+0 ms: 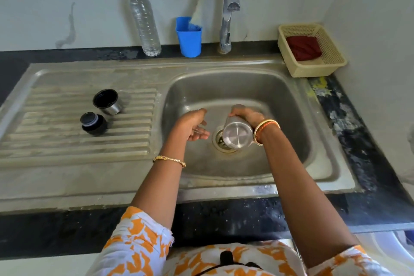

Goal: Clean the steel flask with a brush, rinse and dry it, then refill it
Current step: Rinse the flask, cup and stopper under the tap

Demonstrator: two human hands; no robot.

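Note:
My right hand (pixel 248 116) grips the steel flask (pixel 237 135) over the sink basin (pixel 280 105), tipped so its round base faces me and its mouth points away and down, above the drain. My left hand (pixel 193 125) hovers just left of it, palm up, fingers relaxed, holding nothing. The bottle brush (pixel 198 14) stands in a blue cup (pixel 188 39) behind the sink. The flask's steel cup lid (pixel 107 102) and black stopper (pixel 93 123) sit on the ribbed drainboard at the left.
A clear water bottle (pixel 145 22) with a green cap stands on the black counter beside the blue cup. The tap (pixel 228 13) rises behind the basin. A cream basket (pixel 313 51) holding a dark red cloth (pixel 303 48) sits at the back right.

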